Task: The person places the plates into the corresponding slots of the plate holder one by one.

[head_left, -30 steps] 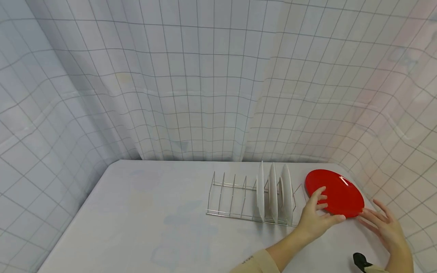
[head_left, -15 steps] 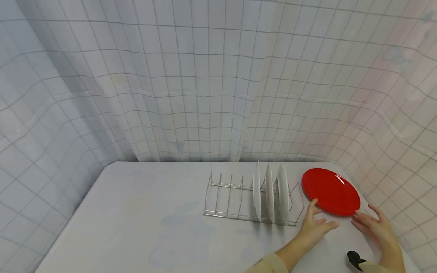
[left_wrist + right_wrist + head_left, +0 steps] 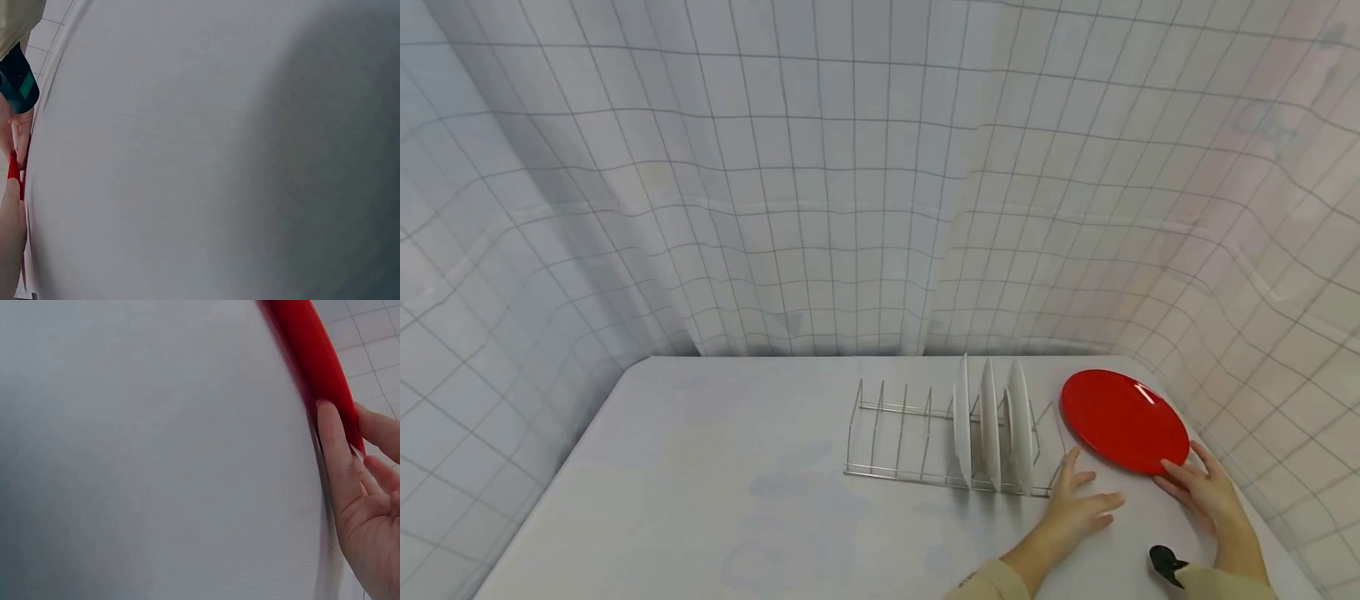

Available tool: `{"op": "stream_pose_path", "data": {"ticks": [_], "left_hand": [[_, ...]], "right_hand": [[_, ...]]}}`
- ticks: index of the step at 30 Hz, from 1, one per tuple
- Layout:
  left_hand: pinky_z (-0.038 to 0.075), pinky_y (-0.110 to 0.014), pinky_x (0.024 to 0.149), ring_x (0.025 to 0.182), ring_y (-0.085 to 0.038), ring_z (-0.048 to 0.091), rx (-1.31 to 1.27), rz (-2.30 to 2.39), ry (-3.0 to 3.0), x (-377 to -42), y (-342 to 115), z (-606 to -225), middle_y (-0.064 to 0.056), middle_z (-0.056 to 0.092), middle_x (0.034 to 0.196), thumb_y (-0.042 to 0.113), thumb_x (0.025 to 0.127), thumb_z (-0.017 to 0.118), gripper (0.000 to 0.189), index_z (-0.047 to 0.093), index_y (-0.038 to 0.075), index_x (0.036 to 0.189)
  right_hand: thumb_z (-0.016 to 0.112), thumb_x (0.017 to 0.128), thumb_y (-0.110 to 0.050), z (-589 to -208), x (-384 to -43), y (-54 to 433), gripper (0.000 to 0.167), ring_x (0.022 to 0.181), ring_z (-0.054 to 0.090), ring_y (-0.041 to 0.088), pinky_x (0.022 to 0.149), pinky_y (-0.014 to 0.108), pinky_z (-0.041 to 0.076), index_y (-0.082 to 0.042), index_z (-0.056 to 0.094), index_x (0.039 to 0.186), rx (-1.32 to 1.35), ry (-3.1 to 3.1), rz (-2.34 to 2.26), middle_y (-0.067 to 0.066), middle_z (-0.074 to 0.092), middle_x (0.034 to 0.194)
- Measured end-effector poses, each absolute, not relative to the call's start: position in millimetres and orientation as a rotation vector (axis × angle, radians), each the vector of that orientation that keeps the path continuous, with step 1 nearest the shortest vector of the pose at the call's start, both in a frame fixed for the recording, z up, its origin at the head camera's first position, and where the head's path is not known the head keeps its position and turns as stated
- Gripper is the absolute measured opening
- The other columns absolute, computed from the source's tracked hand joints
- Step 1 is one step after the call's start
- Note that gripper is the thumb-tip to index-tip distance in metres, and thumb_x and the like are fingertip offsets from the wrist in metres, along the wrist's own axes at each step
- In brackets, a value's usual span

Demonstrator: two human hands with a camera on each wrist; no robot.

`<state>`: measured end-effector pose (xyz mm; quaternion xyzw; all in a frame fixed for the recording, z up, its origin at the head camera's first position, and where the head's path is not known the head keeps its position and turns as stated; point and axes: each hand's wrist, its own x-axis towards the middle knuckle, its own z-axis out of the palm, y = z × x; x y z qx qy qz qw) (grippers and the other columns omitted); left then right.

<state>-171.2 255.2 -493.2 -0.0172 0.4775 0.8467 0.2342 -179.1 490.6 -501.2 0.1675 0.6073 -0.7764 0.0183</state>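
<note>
A glossy red oval plate (image 3: 1123, 421) lies at the right end of the table. My right hand (image 3: 1206, 493) is at its near right edge; in the right wrist view the rim (image 3: 337, 394) sits between the digits of that hand (image 3: 369, 512), which pinch it. Just left of and nearer than the plate, my left hand (image 3: 1067, 512) has its fingers spread and holds nothing. Beside it stands a metal wire dish rack (image 3: 895, 473) with white plates (image 3: 1021, 429) upright in its right-hand slots. The left wrist view catches only part of the hands (image 3: 9, 231) at its left edge.
A white table (image 3: 722, 483) extends left of the rack. Grid-patterned white curtains (image 3: 820, 208) enclose it at the back and both sides. A black wrist device (image 3: 1165, 562) shows near the right sleeve (image 3: 1217, 583).
My left hand has drawn off the red plate toward me. My right hand has moved further onto the plate's edge. The plate stays in place beside the rack, while the head view shifts slightly.
</note>
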Motion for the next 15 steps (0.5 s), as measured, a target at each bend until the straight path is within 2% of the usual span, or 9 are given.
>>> {"op": "stream_pose_path", "data": {"ticks": [1,2,3,4,6,9,12,14,15], "left_hand": [[0.051,-0.050,0.079,0.091,-0.027,0.058,-0.052,2.324,1.305,-171,255,-495,-0.011,0.047,0.117,-0.007,0.071,0.072,0.076,0.040,0.024,0.133],[0.051,-0.050,0.079,0.091,-0.027,0.058,-0.053,2.324,1.302,-172,254,-496,-0.011,0.047,0.117,-0.007,0.071,0.072,0.076,0.040,0.025,0.133],[0.051,-0.050,0.079,0.091,-0.026,0.059,-0.056,2.324,1.297,-172,254,-497,-0.011,0.047,0.117,-0.007,0.072,0.072,0.076,0.040,0.025,0.133],[0.051,-0.050,0.079,0.091,-0.026,0.059,-0.057,2.324,1.294,-172,254,-499,-0.011,0.047,0.117,-0.007,0.072,0.072,0.077,0.040,0.025,0.134],[0.051,-0.051,0.079,0.094,-0.028,0.058,-0.045,2.323,1.284,-172,254,-502,-0.011,0.046,0.118,-0.007,0.072,0.071,0.079,0.037,0.023,0.136],[0.050,-0.053,0.080,0.098,-0.029,0.058,-0.024,2.321,1.271,-173,253,-505,-0.012,0.046,0.120,-0.008,0.072,0.070,0.083,0.031,0.020,0.140],[0.050,-0.053,0.079,0.098,-0.029,0.058,0.000,2.325,1.254,-174,252,-508,-0.013,0.046,0.121,-0.009,0.072,0.069,0.086,0.026,0.017,0.142],[0.050,-0.053,0.079,0.095,-0.027,0.060,0.005,2.325,1.242,-175,251,-508,-0.013,0.046,0.122,-0.008,0.073,0.069,0.087,0.025,0.017,0.143],[0.050,-0.053,0.079,0.094,-0.026,0.060,0.008,2.323,1.239,-175,251,-508,-0.013,0.045,0.123,-0.008,0.073,0.069,0.087,0.025,0.016,0.143]], "right_hand": [[0.058,0.087,-0.002,-501,-179,490,0.102,0.080,0.062,0.003,0.079,0.029,0.053,-0.024,-0.027,0.139,0.535,1.878,-2.396,0.036,0.016,0.139],[0.059,0.087,-0.002,-501,-179,490,0.103,0.080,0.062,0.003,0.081,0.028,0.052,-0.027,-0.027,0.138,0.552,1.866,-2.383,0.031,-0.006,0.145],[0.059,0.087,-0.003,-500,-179,490,0.103,0.081,0.061,0.002,0.082,0.028,0.052,-0.028,-0.027,0.138,0.551,1.870,-2.363,0.022,-0.024,0.144],[0.058,0.088,-0.002,-500,-178,490,0.103,0.081,0.061,0.001,0.083,0.027,0.051,-0.029,-0.028,0.137,0.557,1.859,-2.351,0.017,-0.030,0.143],[0.059,0.088,-0.004,-500,-175,491,0.102,0.081,0.060,0.001,0.084,0.028,0.051,-0.030,-0.027,0.137,0.571,1.870,-2.299,0.014,-0.033,0.142],[0.061,0.088,-0.012,-499,-168,493,0.102,0.082,0.062,0.004,0.085,0.029,0.051,-0.030,-0.027,0.137,0.599,1.926,-2.169,0.018,-0.030,0.143],[0.061,0.088,-0.017,-498,-162,495,0.100,0.085,0.062,0.007,0.085,0.031,0.051,-0.028,-0.025,0.139,0.582,1.988,-2.043,0.026,-0.021,0.145],[0.058,0.090,-0.015,-499,-157,497,0.097,0.088,0.061,0.007,0.086,0.033,0.050,-0.026,-0.025,0.139,0.517,2.019,-1.991,0.030,-0.016,0.145],[0.057,0.090,-0.013,-499,-156,497,0.096,0.089,0.060,0.007,0.086,0.034,0.050,-0.025,-0.024,0.140,0.488,2.035,-1.983,0.031,-0.009,0.145]]}}
